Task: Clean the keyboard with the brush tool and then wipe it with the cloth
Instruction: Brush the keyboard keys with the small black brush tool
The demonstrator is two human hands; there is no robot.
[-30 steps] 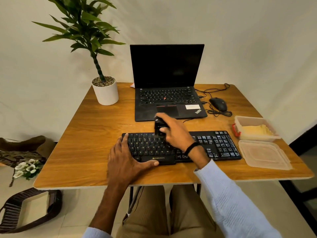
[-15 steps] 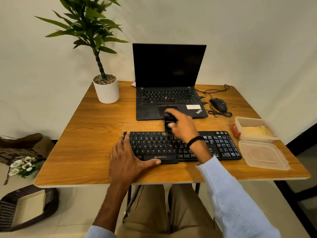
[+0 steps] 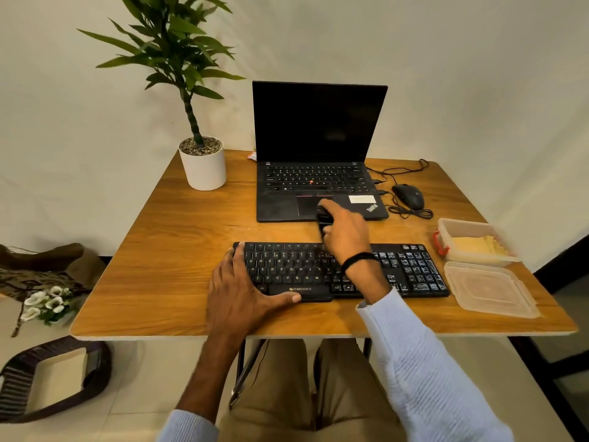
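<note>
My right hand point(image 3: 345, 237), clenched round the small black brush tool point(image 3: 322, 219), has swept beyond the flat black plastic keyboard point(image 3: 287, 269) at the table point(image 3: 178, 250)'s near edge; left hand point(image 3: 242, 291) flat, pinning it; brushing likely unfinished.

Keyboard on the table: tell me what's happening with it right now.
A person seated at the wooden table is brushing the black keyboard. The left hand rests flat on its left end, thumb along the front edge, steadying it. The right hand holds a small black brush tool at the keyboard's far edge, just in front of the open laptop. The yellow cloth lies in the open plastic container at the right, so wiping has not begun.
</note>
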